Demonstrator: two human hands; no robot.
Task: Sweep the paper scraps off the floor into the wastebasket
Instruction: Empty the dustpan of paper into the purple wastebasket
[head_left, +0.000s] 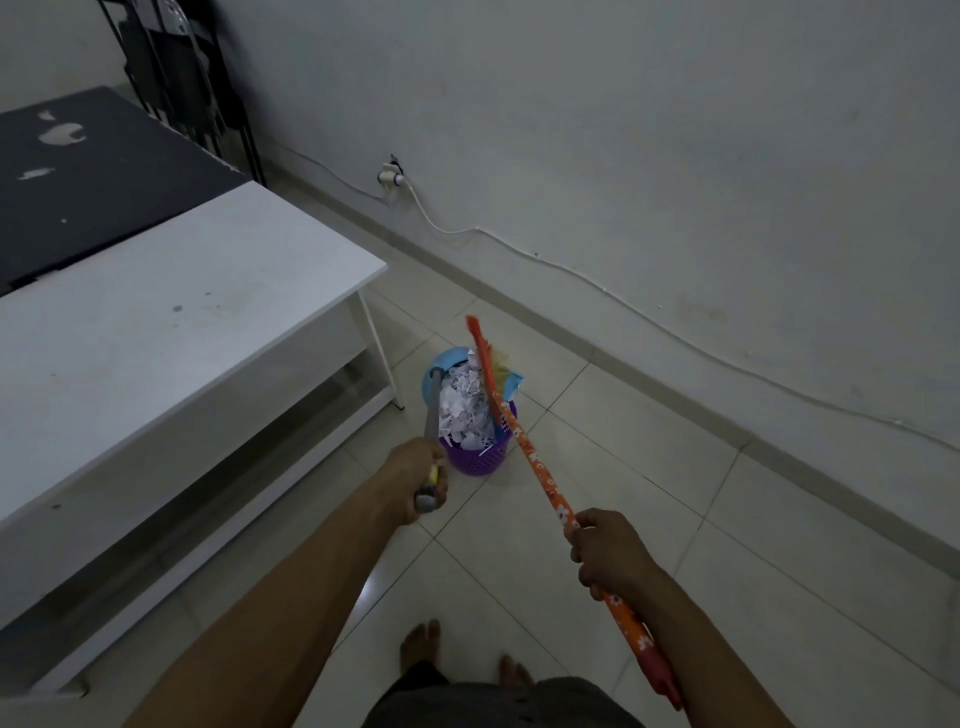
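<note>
**Purple wastebasket (480, 460) heaped with white paper scraps (465, 410)**

White laminate covers the bench (182, 322) that fills the left side, with a lower shelf beneath its top. Behind it lies a dark surface (104, 182) marked with pale patches, and a black folded frame (176, 78) leans in the corner.

Just right of the bench's leg, the left hand (415, 480) is curled tight round the top end of a grey dustpan handle (431, 415), beside a yellow band. The handle runs up and away to a blue dustpan (441, 364), which is tipped over the far rim of the wastebasket. The wastebasket is a slotted plastic one standing on the pale tiled floor (649, 467), close to the bench's corner. It is full: the scraps pile well above its rim and reach up into the mouth of the dustpan.

An orange broom head (480, 353) with yellowish bristles lies across the dustpan, over the heap. Its orange flower-patterned broom handle (540, 473) slants down and right to the right hand (608, 553). This hand is clamped round it partway along, and the red end runs on past the forearm.

Two bare feet (421, 644) stand on the tiles at the bottom. A white cable (571, 270) trails along the grey wall from a socket (390, 176).
</note>
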